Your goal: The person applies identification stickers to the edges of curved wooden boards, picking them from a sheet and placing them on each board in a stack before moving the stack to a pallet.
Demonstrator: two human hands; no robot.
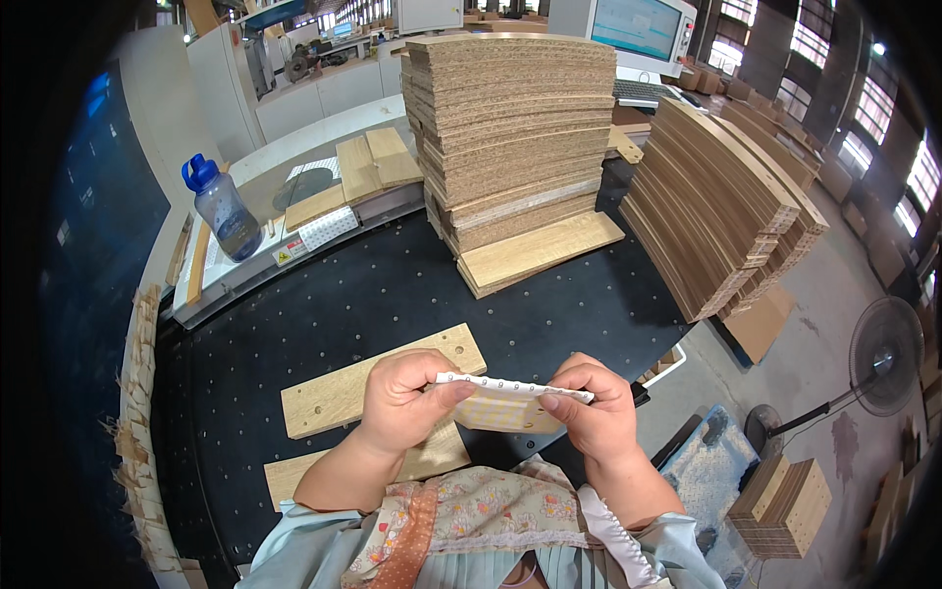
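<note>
"White strip (515, 386): what appearance did it present?"

"It formed a narrow, slightly bowed band with a row of small dark marks along its length. A pale yellow-and-white patterned face showed directly below it; the material could not be determined."

"Where was it positioned?"

"It was held raised over the near side of the black counter (392, 285), close to the person's apron (500, 503) and near a drilled wooden board (339, 388)."

"State of the hands?"

"Both were closed in a pinch grip. The left hand (404, 393) gripped the left end, thumb on the near side. The right hand (601, 404) gripped the right end likewise, fingers curled."
</note>
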